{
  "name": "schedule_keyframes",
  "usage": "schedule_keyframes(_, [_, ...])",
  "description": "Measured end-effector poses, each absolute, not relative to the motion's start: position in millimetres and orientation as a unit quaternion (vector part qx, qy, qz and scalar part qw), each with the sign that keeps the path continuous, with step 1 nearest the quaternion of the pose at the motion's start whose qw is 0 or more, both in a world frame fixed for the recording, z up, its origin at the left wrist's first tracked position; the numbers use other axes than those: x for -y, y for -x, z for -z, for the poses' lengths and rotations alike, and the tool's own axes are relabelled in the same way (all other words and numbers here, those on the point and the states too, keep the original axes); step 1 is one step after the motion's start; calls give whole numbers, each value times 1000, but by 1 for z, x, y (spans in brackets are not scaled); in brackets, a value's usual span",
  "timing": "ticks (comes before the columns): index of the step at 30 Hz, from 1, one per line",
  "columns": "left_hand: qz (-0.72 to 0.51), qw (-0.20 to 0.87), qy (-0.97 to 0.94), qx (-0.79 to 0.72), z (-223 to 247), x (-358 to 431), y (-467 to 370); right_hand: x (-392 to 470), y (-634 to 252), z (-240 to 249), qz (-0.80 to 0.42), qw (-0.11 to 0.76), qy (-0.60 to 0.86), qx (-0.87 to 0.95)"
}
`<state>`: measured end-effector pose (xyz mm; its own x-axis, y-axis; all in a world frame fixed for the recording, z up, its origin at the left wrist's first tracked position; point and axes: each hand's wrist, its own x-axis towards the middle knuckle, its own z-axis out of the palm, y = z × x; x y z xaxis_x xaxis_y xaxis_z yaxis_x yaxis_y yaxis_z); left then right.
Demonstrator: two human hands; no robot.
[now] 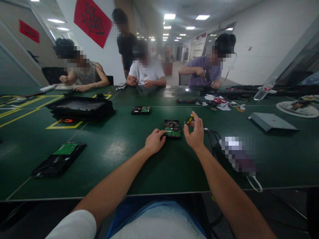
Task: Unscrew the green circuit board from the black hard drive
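A hard drive (172, 124) with a green circuit board lies flat on the green table in front of me. My left hand (155, 141) grips its left edge, thumb and fingers closed at the corner by the board. Just right of the drive, my right hand (195, 132) is raised above the table. Its fingers are closed on a short screwdriver (190, 119) with a black and yellow handle, held apart from the drive. The screwdriver's tip cannot be made out.
Another hard drive (141, 110) lies farther back; a larger black part with a green board (59, 159) is at left. Black trays (81, 108) stand behind it. A blurred phone-like device (238, 156) with cables and a grey metal box (271, 122) are at right. Co-workers sit opposite.
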<state>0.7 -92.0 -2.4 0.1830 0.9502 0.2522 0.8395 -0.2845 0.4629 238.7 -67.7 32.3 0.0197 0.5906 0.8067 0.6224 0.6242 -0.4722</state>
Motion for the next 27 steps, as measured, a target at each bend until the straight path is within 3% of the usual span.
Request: schedule_keyframes(27, [-343, 98, -746, -562, 6, 91, -1, 66, -240, -31, 30, 580, 434, 689])
